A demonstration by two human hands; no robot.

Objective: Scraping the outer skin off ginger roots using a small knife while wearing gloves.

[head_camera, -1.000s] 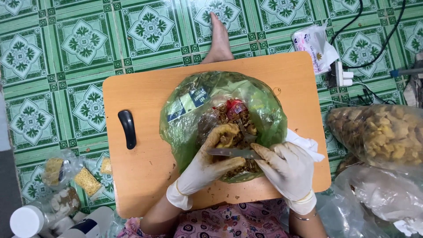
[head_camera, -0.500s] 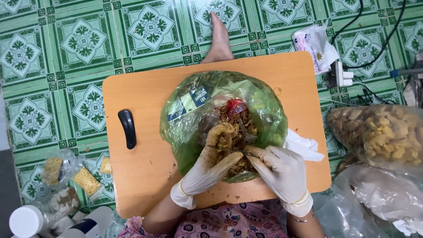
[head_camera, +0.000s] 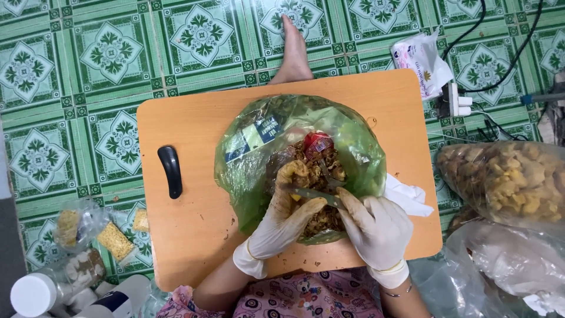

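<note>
1. Head view: I see the green plastic bag (head_camera: 300,159) open on the orange board (head_camera: 194,224), holding brown shredded food (head_camera: 315,171).
2. My gloved left hand (head_camera: 285,221) is curled around a clump of it at the bag's mouth.
3. My gloved right hand (head_camera: 376,227) pinches what looks like a thin blade (head_camera: 315,196).
4. A black handle (head_camera: 170,171) lies apart on the board.

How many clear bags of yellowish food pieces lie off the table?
2 that I can tell: a large bag on the right, a small bag on the left; the crumpled plastic bottom right may hide more.
</note>
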